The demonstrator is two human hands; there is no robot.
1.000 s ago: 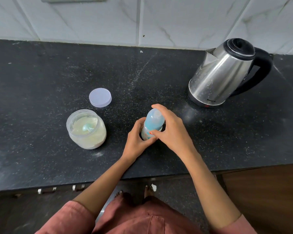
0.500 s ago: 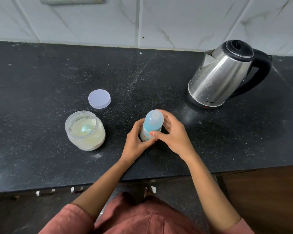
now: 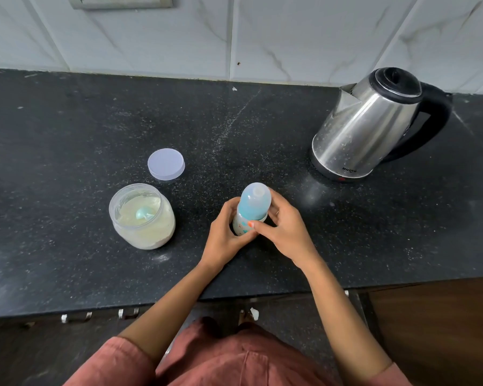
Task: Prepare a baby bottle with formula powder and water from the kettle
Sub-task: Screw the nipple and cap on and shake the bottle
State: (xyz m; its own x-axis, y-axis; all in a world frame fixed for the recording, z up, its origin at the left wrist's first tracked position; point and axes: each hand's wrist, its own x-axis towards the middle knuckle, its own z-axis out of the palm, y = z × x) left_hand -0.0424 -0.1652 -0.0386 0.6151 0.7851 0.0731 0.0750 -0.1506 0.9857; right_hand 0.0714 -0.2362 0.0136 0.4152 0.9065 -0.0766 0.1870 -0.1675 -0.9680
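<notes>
A baby bottle (image 3: pixel 253 207) with a pale blue cap stands upright on the black counter (image 3: pixel 67 135). My left hand (image 3: pixel 223 235) grips its lower body from the left. My right hand (image 3: pixel 285 227) curls round the blue collar and cap from the right, thumb on the front. An open clear jar of formula powder (image 3: pixel 142 217) with a blue-green scoop lying in it sits to the left. Its lavender lid (image 3: pixel 166 164) lies flat behind it. A steel kettle (image 3: pixel 374 126) with black lid and handle stands at the back right.
A white marble-tiled wall (image 3: pixel 290 34) backs the counter. The counter's front edge runs just in front of my body, with drawer handles (image 3: pixel 101 315) below it on the left and a brown wooden cabinet front (image 3: pixel 435 330) on the right.
My right hand has slid down from the top of the cap to the collar. The bottle stays in place and my left hand keeps its hold.
</notes>
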